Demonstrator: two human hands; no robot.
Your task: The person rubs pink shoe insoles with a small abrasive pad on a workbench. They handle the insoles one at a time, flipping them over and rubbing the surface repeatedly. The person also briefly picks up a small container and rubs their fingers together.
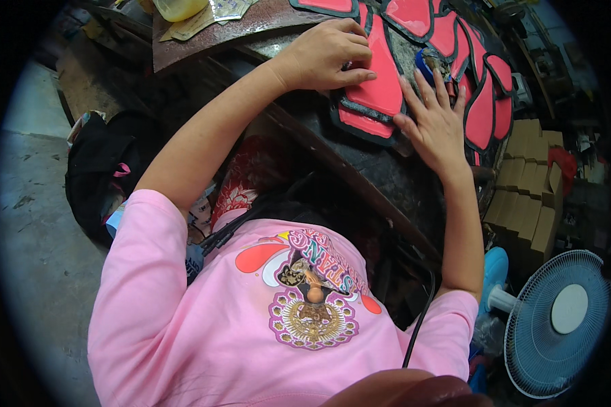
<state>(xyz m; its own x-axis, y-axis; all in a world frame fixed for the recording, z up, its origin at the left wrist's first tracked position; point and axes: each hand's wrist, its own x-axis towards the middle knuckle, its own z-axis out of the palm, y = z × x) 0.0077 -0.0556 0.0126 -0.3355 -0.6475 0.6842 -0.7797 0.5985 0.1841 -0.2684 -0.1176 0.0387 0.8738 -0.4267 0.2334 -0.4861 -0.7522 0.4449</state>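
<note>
Flat bright-pink pieces with black borders overlap on the dark worktable [332, 136]. My left hand [326, 57] is over the left edge of a long pink piece [380, 71], its fingers curled in and the thumb lying across the pink surface. Something small and dark shows between finger and thumb, too hidden to name. Just right of that piece, my right hand [436, 122] lies with fingers spread, the thumb near its lower right edge. By the right fingertips sits a small object with a blue rim [424, 66], partly covered.
A brown board [204, 42] at the far left carries a yellowish container [180, 8]. Stacked cardboard boxes [523, 197] and a blue-white fan [557, 322] stand at my right. A black bag [102, 169] is at the left, above the grey floor [34, 237].
</note>
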